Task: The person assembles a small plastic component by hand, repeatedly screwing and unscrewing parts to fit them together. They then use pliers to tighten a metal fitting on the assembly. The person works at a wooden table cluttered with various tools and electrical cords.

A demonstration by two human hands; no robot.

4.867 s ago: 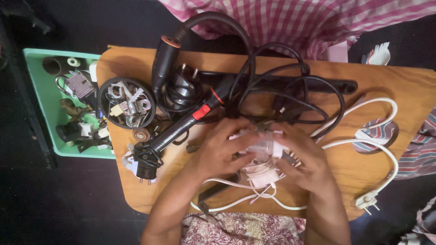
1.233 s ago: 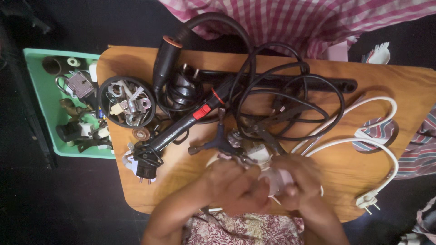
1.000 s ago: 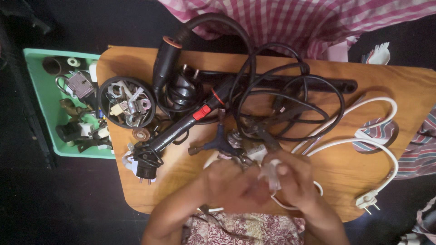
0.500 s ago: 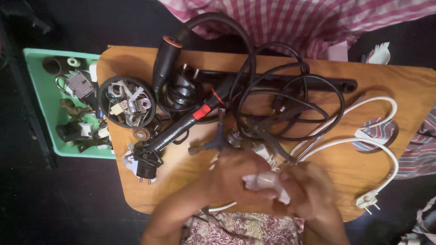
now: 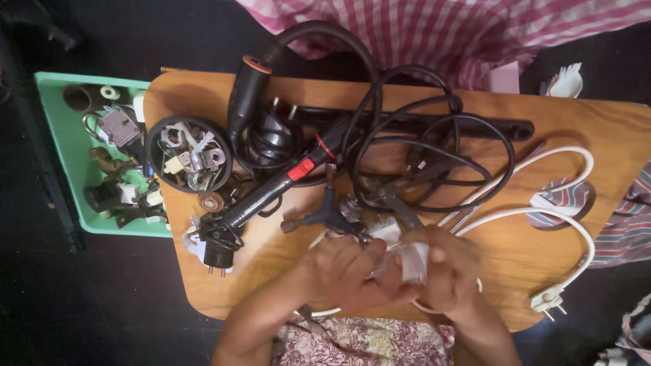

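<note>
Both hands together at the near edge of the table (image 5: pixel 271 285). Left hand (image 5: pixel 346 274) and right hand (image 5: pixel 451 271) are each clamped on a small white part (image 5: pixel 407 261), which sits between them; fingers cover most of it, so its shape is unclear. A white cord (image 5: pixel 542 213) comes out from under the right hand, loops away past its far side, and ends in a white plug (image 5: pixel 553 298) well off to the right hand's outer side, near the table edge.

Just beyond the left hand's fingertips: a dark three-armed tool (image 5: pixel 325 215) lying flat, and some small metal pieces (image 5: pixel 359 210) beside it; can't tell what they are.

Farther out from both hands: a tangle of black cable (image 5: pixel 434 146) spread across the table middle. A black handle with a red band (image 5: pixel 278 190) runs diagonally beyond the left hand, ending in a black plug (image 5: pixel 217 247) off to that hand's outer side. A long black bar (image 5: pixel 441 122) lies across the far part of the table, under the cable.

Beyond the left hand, further out: a black round dish (image 5: pixel 154 146) full of small metal bits. Past it, off the table, a green tray (image 5: pixel 54 135) with assorted parts.

Far side, opposite the hands: pink checked cloth (image 5: pixel 441 34).
</note>
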